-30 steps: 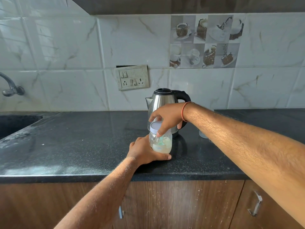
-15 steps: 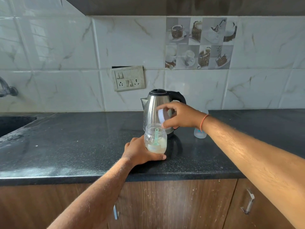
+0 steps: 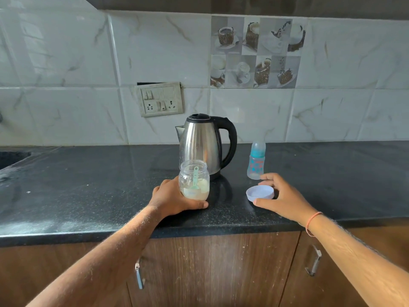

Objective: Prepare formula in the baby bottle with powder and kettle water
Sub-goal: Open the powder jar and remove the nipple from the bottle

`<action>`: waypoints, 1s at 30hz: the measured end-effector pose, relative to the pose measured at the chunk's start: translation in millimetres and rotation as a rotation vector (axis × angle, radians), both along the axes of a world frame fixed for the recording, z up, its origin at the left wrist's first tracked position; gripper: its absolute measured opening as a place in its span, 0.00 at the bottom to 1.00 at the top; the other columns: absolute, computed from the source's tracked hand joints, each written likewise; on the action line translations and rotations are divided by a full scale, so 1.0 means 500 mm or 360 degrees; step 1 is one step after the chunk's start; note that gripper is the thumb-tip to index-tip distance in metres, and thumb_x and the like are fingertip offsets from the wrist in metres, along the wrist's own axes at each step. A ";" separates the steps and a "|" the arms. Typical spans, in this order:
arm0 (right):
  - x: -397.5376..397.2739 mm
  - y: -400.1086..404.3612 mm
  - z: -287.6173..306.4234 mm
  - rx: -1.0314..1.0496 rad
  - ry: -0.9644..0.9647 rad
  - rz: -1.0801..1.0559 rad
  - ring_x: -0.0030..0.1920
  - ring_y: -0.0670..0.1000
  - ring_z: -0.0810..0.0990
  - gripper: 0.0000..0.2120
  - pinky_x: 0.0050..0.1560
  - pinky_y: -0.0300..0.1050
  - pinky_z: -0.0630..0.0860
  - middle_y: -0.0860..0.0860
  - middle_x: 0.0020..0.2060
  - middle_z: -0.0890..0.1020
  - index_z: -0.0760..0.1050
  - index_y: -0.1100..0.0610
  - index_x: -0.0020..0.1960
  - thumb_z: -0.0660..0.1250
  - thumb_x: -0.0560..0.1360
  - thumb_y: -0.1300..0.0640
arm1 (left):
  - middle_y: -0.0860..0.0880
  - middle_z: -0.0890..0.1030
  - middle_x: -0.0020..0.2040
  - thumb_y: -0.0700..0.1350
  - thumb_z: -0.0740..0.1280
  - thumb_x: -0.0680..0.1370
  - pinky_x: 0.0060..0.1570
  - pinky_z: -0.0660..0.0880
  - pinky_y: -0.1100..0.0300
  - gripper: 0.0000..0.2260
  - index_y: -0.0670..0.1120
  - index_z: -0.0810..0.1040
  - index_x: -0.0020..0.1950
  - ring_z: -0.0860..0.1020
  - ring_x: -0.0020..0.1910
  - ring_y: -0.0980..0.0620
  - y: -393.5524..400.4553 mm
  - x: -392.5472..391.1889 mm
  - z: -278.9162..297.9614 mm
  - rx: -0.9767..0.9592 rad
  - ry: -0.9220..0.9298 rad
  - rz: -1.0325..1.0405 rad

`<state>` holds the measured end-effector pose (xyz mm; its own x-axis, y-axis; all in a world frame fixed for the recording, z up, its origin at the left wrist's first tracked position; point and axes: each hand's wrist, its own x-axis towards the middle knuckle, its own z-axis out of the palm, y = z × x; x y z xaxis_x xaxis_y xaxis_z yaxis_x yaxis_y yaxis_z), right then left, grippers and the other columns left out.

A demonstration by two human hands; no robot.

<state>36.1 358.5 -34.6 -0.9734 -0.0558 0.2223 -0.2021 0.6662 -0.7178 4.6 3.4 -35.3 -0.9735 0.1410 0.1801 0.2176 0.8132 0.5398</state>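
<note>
- Left hand (image 3: 174,197) is wrapped round the open powder jar (image 3: 194,180), which stands on the table (image 3: 88,185) right in front of the kettle (image 3: 204,144).
- Right hand (image 3: 285,199), fingers loosely spread, is touching the upturned lid (image 3: 260,193).
- Baby bottle (image 3: 256,161) stands upright just beyond that right hand, so it's the closer one to grab it.
- Green scoop (image 3: 195,177) is leaning inside the jar.

You have one kettle (image 3: 204,144) at the 12 o'clock spot on the counter, one baby bottle (image 3: 256,161) at about 2 o'clock from it, one open jar (image 3: 194,180) of powder with one green scoop (image 3: 195,177) inside, and one white lid (image 3: 260,193) lying at 3 o'clock from the jar. Two hands: your left hand (image 3: 171,199) and your right hand (image 3: 285,199). Two cupboard handles (image 3: 138,273) show below.
</note>
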 end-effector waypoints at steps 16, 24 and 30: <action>-0.117 0.078 0.007 0.0162 -0.0049 -0.0460 0.71 0.58 0.77 0.38 0.70 0.57 0.75 0.50 0.75 0.77 0.68 0.49 0.78 0.79 0.74 0.41 | 0.66 0.83 0.62 0.82 0.76 0.56 0.76 0.71 0.41 0.47 0.65 0.74 0.71 0.78 0.69 0.53 0.001 -0.007 -0.005 -0.0008 -0.0015 0.0002; -0.175 0.098 0.003 0.0203 -0.0082 -0.0553 0.76 0.61 0.73 0.40 0.74 0.60 0.72 0.53 0.80 0.72 0.64 0.50 0.82 0.77 0.77 0.43 | 0.67 0.81 0.61 0.82 0.75 0.55 0.76 0.70 0.40 0.48 0.65 0.73 0.71 0.78 0.69 0.53 -0.003 -0.013 -0.010 0.0010 -0.0023 -0.0015; -0.194 0.062 0.018 0.0367 0.0219 -0.0592 0.82 0.57 0.66 0.41 0.81 0.75 0.44 0.51 0.82 0.68 0.65 0.49 0.82 0.77 0.75 0.40 | 0.69 0.79 0.58 0.82 0.75 0.56 0.77 0.69 0.40 0.46 0.66 0.73 0.71 0.78 0.69 0.53 -0.003 -0.012 -0.007 -0.0001 -0.0020 -0.0029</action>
<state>-60.8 389.4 -25.8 -0.8989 0.2288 0.3737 -0.0020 0.8507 -0.5256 -1.3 1.7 -38.8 -0.9730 0.1588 0.1675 0.2254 0.8095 0.5422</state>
